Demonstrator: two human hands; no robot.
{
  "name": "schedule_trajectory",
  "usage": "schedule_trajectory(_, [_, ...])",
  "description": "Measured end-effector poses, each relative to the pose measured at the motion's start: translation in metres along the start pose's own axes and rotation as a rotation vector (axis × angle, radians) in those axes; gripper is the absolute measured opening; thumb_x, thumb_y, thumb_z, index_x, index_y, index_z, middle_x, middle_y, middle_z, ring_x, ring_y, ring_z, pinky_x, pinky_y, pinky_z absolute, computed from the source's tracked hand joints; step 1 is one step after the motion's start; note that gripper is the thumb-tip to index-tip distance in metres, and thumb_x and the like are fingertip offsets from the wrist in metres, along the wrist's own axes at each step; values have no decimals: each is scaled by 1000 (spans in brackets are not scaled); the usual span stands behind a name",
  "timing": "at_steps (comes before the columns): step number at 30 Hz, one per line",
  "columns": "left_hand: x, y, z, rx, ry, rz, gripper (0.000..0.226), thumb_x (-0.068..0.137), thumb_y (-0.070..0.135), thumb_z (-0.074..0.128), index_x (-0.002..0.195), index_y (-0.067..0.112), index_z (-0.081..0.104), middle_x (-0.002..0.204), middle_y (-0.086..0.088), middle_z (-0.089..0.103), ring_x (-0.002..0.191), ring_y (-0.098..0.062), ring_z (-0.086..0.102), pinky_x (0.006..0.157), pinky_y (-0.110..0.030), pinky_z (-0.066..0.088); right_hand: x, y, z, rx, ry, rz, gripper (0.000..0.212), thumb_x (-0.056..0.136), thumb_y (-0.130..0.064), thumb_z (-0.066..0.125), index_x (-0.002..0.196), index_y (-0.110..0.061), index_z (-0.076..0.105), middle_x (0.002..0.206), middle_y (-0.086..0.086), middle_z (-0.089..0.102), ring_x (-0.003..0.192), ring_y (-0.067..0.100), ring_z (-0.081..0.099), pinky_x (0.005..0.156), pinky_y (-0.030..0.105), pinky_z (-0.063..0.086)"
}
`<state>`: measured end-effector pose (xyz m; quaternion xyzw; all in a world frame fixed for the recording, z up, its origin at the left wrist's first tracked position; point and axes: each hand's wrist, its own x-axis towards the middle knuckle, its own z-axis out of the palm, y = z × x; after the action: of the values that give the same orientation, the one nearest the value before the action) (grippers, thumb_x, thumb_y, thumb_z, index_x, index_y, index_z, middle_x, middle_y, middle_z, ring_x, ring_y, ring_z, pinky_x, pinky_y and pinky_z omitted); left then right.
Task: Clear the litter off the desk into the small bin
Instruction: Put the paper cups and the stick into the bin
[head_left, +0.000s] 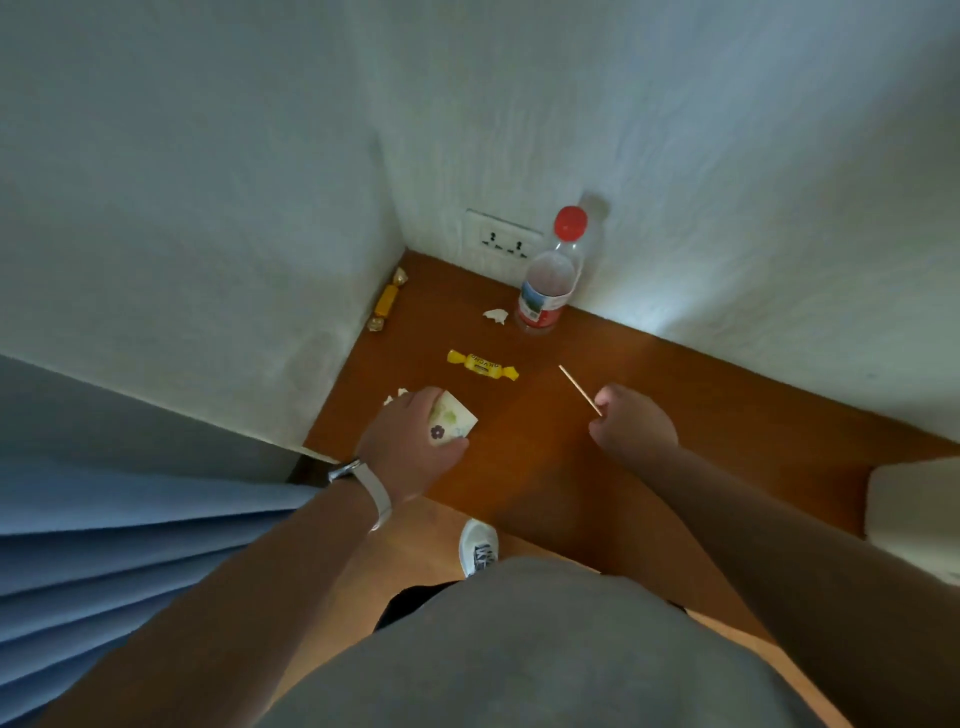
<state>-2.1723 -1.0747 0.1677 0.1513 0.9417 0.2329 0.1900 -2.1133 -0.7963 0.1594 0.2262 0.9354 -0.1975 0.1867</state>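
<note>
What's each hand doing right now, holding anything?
Left hand: closed on a floral paper wrapper at the desk surface.
Right hand: closed, pinching one end of a thin wooden stick.

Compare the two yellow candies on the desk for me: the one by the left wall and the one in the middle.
The candy by the left wall has dull gold, crinkled twist ends and lies along the wall, pointing toward the corner. The middle candy is brighter yellow all over, shows dark printed lettering, and lies crosswise on open desk, clear of the wall. Only the middle one sits close ahead of the left hand. Both are wrapped, twist-ended and untouched.
</note>
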Motion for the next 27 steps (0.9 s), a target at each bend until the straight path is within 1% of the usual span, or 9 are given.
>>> schedule_trajectory(6, [19, 80, 13, 1, -10, 179, 71, 79, 55, 65, 138, 24, 40, 121, 5, 54, 108, -15, 53, 83, -34, 53, -38, 52, -41, 184, 114, 35, 17, 85, -14, 59, 99, -21, 65, 87, -4, 62, 80, 14, 61, 75, 38, 56])
schedule_trajectory(8, [23, 111, 20, -8, -30, 250, 69, 79, 55, 65, 137, 26, 40, 118, 7, 54, 103, -13, 55, 79, -31, 54, -57, 74, -54, 263, 184, 75, 13, 85, -15, 61, 93, -26, 63, 84, -7, 61, 78, 12, 60, 72, 33, 56])
schedule_trajectory(10, [24, 145, 27, -16, -52, 322, 67, 80, 53, 65, 136, 25, 41, 118, 6, 53, 104, -13, 53, 83, -30, 51, -76, 95, -68, 334, 253, 114, 12, 85, -16, 62, 89, -27, 60, 80, -8, 59, 74, 9, 58, 67, 28, 53])
schedule_trajectory(12, [22, 184, 36, -33, -71, 391, 67, 81, 51, 66, 137, 24, 41, 120, 6, 52, 105, -13, 51, 85, -29, 48, -95, 119, -84, 397, 322, 146, 11, 85, -16, 62, 88, -26, 59, 79, -7, 59, 71, 10, 57, 65, 30, 54])
schedule_trajectory(15, [14, 247, 53, -78, -97, 499, 64, 81, 52, 66, 135, 26, 42, 116, 10, 50, 99, -9, 52, 77, -22, 45, -123, 159, -111, 491, 432, 210, 8, 83, -17, 61, 85, -25, 58, 77, -6, 59, 70, 13, 57, 63, 32, 51])
schedule_trajectory(17, [8, 289, 65, -112, -132, 560, 63, 80, 53, 66, 134, 28, 43, 112, 12, 50, 94, -7, 52, 74, -23, 48, -139, 188, -126, 522, 510, 249, 7, 82, -19, 60, 84, -25, 57, 76, -6, 60, 68, 14, 58, 61, 33, 50])
schedule_trajectory(20, [-3, 351, 83, -167, -191, 629, 63, 79, 52, 68, 132, 28, 44, 112, 11, 53, 94, -7, 55, 77, -31, 55, -161, 233, -146, 553, 636, 320, 5, 81, -22, 61, 84, -24, 58, 72, -7, 60, 66, 14, 58, 62, 35, 51])
schedule_trajectory(25, [-26, 435, 116, -287, -282, 674, 56, 79, 46, 71, 127, 32, 45, 109, 17, 56, 92, -2, 59, 72, -26, 57, -194, 304, -166, 642, 746, 383, 7, 81, -18, 60, 86, -21, 56, 75, -6, 58, 64, 9, 54, 56, 24, 44])
schedule_trajectory(27, [-32, 461, 129, -326, -321, 667, 57, 79, 45, 72, 128, 32, 45, 109, 16, 57, 91, 0, 60, 71, -25, 56, -201, 326, -167, 677, 762, 398, 7, 82, -16, 60, 87, -19, 56, 75, -7, 57, 66, 10, 53, 58, 26, 44])
